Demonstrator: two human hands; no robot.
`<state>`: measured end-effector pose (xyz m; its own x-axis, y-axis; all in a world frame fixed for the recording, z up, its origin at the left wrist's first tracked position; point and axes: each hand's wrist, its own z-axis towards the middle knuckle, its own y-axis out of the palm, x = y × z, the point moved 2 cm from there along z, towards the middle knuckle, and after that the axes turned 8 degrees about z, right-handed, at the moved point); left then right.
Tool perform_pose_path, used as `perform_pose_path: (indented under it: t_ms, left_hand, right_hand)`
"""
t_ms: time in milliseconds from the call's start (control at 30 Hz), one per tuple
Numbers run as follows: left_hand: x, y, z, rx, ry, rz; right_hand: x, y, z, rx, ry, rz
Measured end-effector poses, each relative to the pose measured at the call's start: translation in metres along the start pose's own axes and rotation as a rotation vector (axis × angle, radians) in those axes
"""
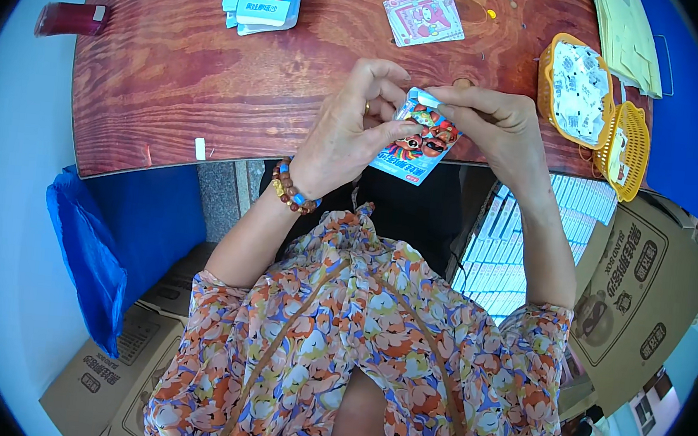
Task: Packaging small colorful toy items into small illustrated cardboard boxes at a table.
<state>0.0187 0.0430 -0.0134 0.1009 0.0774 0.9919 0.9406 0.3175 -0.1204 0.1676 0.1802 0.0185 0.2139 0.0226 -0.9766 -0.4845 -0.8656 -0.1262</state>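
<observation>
One small blue box [407, 165] is just above the frame's centre; the fingers [387, 90] of the left hand [338, 134] grasp its side, those of the right hand [499, 131] its top end; pink cards [424, 19] lie upper centre.

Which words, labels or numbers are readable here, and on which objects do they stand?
I do not copy wording; it stands here:
Held blue box: large lettering.
Stacked blue boxes: dark blue lettering.
Right brown carton: dark lettering.
Left brown carton: dark lettering.
Packed boxes, white packets: too small to read.
</observation>
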Motion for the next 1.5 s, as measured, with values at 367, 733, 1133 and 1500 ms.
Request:
perform_pose_path:
  t_ms: [367, 733, 1133, 1500]
  left_hand:
    - [-0.004, 0.005, -0.002, 0.035, -0.002, 0.035]
    - [-0.001, 0.013, -0.004, 0.024, -0.012, 0.005]
    - [-0.002, 0.014, -0.005, -0.055, -0.026, 0.086]
    - [-0.006, 0.025, -0.003, 0.030, -0.051, 0.002]
  right_hand:
    - [-0.006, 0.006, -0.010, 0.031, -0.166, -0.240]
    - [-0.004, 0.007, -0.021, 0.122, -0.276, -0.365]
    - [0.000, 0.005, -0.019, 0.050, -0.073, -0.295]
    - [0.004, 0.007, -0.028, 0.113, -0.415, -0.455]
